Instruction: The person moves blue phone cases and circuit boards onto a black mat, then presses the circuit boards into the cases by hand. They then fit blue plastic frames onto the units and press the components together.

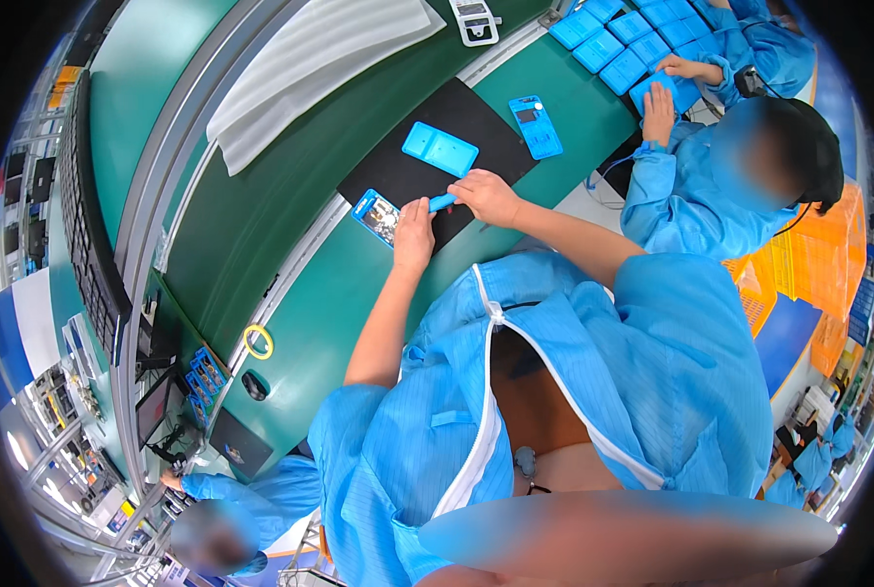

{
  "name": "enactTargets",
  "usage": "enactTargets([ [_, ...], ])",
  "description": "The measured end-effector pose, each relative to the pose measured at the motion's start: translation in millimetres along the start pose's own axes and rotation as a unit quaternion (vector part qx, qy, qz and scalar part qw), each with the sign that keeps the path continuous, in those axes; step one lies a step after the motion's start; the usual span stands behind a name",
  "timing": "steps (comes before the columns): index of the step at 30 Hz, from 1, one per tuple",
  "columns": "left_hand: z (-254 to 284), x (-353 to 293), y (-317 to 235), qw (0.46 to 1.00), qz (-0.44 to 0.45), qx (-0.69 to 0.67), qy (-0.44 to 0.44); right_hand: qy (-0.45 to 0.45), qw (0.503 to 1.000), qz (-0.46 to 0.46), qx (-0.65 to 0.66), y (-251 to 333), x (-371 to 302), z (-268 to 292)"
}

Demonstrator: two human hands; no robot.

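My left hand (413, 237) and my right hand (490, 199) meet over the near edge of a black mat (383, 166). Both have their fingers closed on a small blue piece (442, 203), one at each end; its kind I cannot make out. Just beyond the hands, a shallow blue tray (440, 150) lies on the mat. Beside my left hand rests a blue-framed unit with metallic parts inside (376, 214). Farther right, a blue panel with a dark window and a round white spot (536, 127) lies across the mat's right edge.
A co-worker in blue (686, 201) sits at right, hands on a blue tray by rows of blue trays (625, 49). Beyond the mat runs a green belt (261, 230) with white sheeting (319, 64). A yellow tape roll (258, 340) and black mouse (254, 384) lie left.
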State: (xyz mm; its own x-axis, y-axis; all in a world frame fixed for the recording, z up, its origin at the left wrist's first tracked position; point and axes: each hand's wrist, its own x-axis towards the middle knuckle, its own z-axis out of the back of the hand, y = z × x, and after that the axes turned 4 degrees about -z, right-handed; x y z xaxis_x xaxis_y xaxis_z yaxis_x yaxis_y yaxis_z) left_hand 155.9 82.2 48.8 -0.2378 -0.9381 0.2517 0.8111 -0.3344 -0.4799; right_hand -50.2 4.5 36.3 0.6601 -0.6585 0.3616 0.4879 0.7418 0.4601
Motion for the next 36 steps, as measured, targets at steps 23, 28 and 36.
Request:
enactTargets([
  [23, 71, 8, -30, 0.978, 0.105, -0.180, 0.009, 0.020, 0.955, -0.170, 0.241, 38, 27, 119],
  [28, 102, 28, -39, 0.975, 0.062, -0.211, 0.039, 0.072, 0.968, -0.111, 0.212, 45, 33, 123],
  [36, 87, 29, -32, 0.970, 0.125, -0.209, -0.003, -0.001, 0.908, -0.283, 0.309, 32, 10, 82],
])
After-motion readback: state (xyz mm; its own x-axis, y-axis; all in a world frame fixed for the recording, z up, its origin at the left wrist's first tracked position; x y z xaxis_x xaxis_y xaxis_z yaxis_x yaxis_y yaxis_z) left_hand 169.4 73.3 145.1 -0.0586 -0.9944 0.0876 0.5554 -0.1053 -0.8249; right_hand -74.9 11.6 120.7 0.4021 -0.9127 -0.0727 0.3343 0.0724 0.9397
